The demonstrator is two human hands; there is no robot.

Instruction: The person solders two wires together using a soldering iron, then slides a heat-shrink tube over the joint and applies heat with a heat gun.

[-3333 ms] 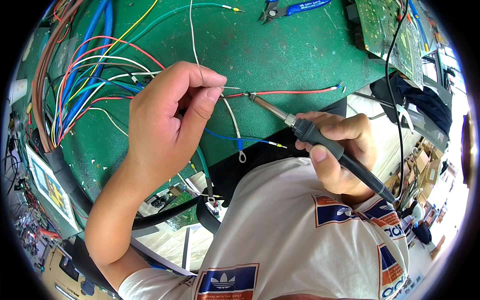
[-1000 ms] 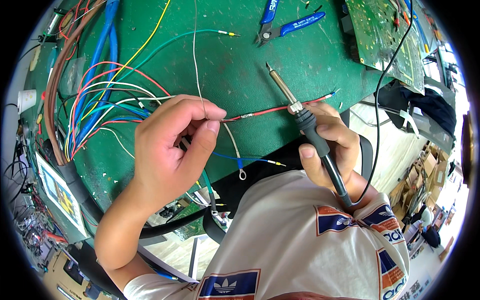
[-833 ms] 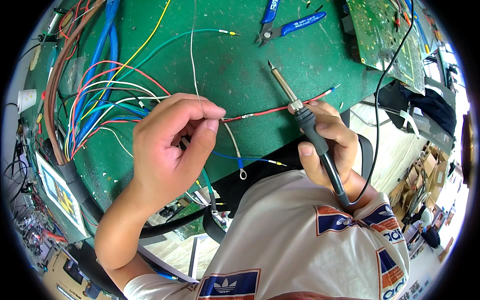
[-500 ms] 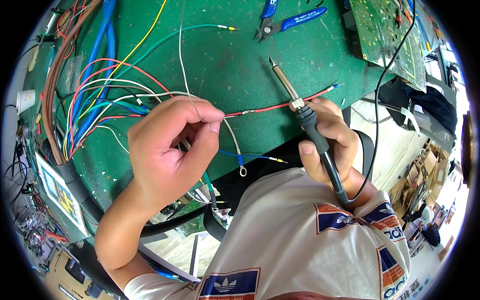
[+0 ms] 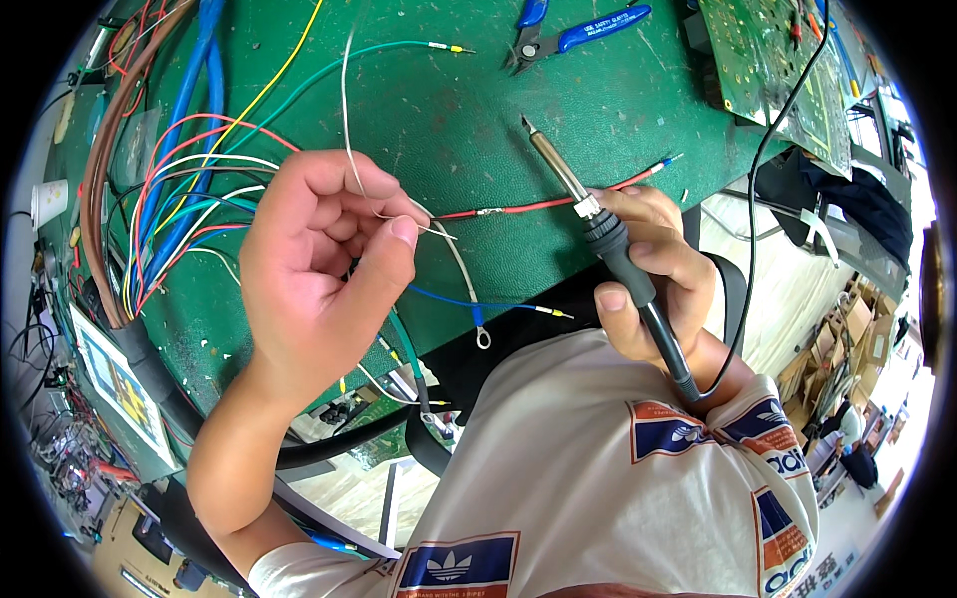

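Observation:
My left hand [image 5: 321, 264] is closed in a pinch on a thin silvery solder wire [image 5: 346, 100], which rises toward the far edge. Its short free end pokes out to the right past my thumb. In my right hand [image 5: 658, 264] is a soldering iron [image 5: 560, 167] with a black handle, its metal tip pointing up and left over the mat, touching nothing. A red wire [image 5: 538, 207] runs from beside my left fingers, passing behind the iron; a silvery joint shows partway along it. Near my left hand hangs a white wire with a ring terminal [image 5: 483, 338].
Blue-handled cutters [image 5: 558, 40] lie on the green mat [image 5: 439, 110] at the far side. A cable bundle [image 5: 164, 254] fans out on the left. A green circuit board [image 5: 763, 75] lies at far right. The iron's black cord [image 5: 753, 209] loops along the right.
My left hand has shifted a little left, away from the red wire's joint, and the solder's free end now shows. The iron's tip has moved slightly left.

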